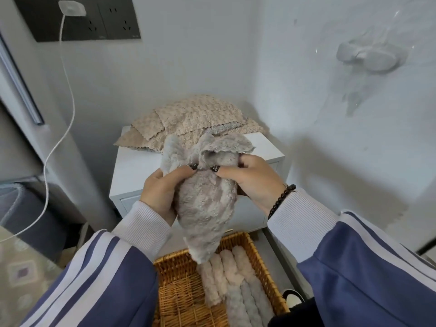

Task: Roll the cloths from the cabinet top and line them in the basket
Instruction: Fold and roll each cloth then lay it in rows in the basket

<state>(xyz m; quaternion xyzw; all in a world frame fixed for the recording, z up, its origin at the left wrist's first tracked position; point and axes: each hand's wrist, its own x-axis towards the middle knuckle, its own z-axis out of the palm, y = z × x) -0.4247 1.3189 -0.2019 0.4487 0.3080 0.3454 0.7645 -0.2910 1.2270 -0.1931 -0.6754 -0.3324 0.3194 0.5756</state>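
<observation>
While it hangs between the two hands, the grey cloth [207, 201] runs lengthwise top to bottom, loosely bunched, its upper edge flopping open above the fingers and its narrow lower tip pointing down into the wicker basket [257, 256]. The left hand [162, 192] is closed around the cloth's left side, thumb pressed across the front near the top. The right hand [252, 180] pinches the opposite side, thumb meeting the left thumb at the middle, fingers curled behind the fabric. A dark bead bracelet [280, 199] sits on the right wrist. Below the hands, rolled cloths [236, 284] lie side by side along the basket's right half, their long axes running front to back, the hanging tip just above their far ends. Beyond the hands, a stack of beige cloths [188, 119] rests on the white cabinet [134, 166], towards its back edge by the wall.
</observation>
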